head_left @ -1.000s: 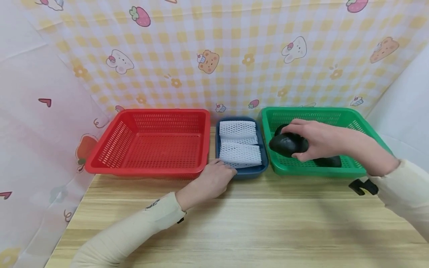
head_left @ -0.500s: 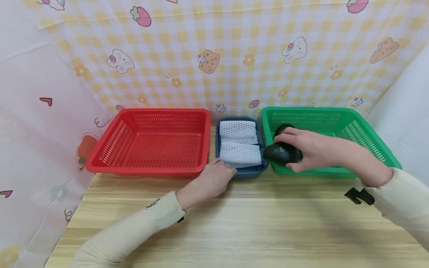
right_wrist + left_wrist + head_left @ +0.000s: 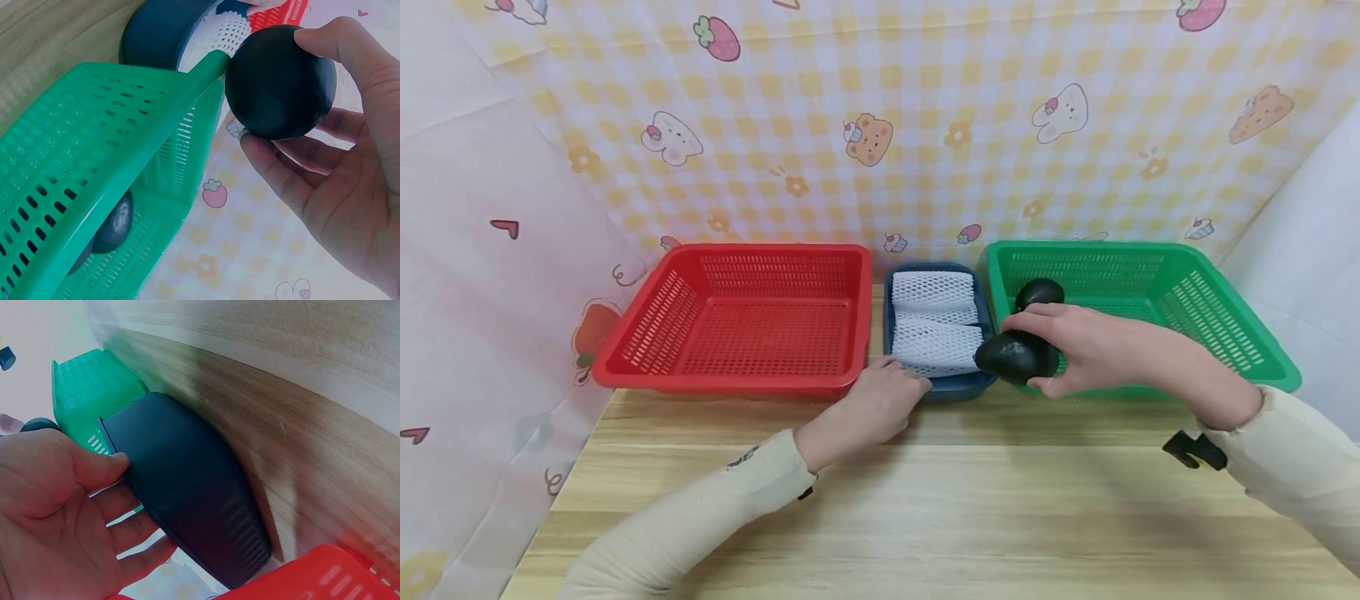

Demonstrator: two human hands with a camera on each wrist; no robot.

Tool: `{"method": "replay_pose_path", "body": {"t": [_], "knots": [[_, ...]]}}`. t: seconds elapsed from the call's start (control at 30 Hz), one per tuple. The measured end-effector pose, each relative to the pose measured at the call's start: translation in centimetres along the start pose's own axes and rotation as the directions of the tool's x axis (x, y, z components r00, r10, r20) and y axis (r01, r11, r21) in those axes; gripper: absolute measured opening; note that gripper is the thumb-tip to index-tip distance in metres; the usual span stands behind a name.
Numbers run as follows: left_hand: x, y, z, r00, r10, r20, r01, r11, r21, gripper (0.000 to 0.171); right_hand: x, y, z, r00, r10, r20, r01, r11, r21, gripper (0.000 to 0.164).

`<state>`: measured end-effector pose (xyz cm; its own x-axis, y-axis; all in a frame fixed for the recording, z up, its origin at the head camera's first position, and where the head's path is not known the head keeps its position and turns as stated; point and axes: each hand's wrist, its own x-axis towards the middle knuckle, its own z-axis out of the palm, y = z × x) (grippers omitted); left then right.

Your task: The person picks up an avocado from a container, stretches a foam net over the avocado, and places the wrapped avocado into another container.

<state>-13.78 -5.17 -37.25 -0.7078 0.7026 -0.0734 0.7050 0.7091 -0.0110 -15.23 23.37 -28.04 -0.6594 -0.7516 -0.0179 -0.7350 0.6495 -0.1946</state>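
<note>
My right hand (image 3: 1097, 346) holds a dark avocado (image 3: 1013, 357) between thumb and fingers, over the near left corner of the green basket (image 3: 1273, 350). In the right wrist view the avocado (image 3: 280, 82) appears close to the green rim. With my left hand (image 3: 876, 404) I grip the near left rim of a small dark blue basket (image 3: 958, 387); in the left wrist view the thumb (image 3: 103, 467) lies against its outer wall. White foam net sleeves (image 3: 936, 343) lie flat inside that basket. Another avocado (image 3: 1041, 292) rests in the green basket.
A red basket (image 3: 730, 385) with slotted walls stands to the left of the blue one. All of the baskets sit along the back of a wooden table (image 3: 955, 508), in front of a checked cloth (image 3: 917, 100) with cartoon prints.
My right hand has carried the avocado left and toward me, from inside the green basket to its near left corner. The left hand has stayed on the blue basket's rim.
</note>
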Motion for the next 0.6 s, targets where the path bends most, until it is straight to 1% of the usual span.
{"method": "replay_pose_path", "body": {"t": [0.17,0.37,0.6], "knots": [[0.0,0.0,0.0,1.000,0.000,0.001,0.000,1.000,-0.006,0.034,0.0,-0.5,0.1,1.000,-0.013,0.010,0.013,1.000,0.011,0.061],[0.0,-0.1,0.0,1.000,0.004,0.004,-0.003,1.000,-0.017,0.036,0.0,-1.0,0.4,0.998,-0.056,0.011,0.056,0.998,0.016,0.058],[0.0,0.0,-0.1,1.000,0.003,-0.003,-0.003,1.000,-0.012,0.034,0.0,-1.5,0.9,0.997,-0.063,0.033,0.063,0.998,0.011,0.059]]}}
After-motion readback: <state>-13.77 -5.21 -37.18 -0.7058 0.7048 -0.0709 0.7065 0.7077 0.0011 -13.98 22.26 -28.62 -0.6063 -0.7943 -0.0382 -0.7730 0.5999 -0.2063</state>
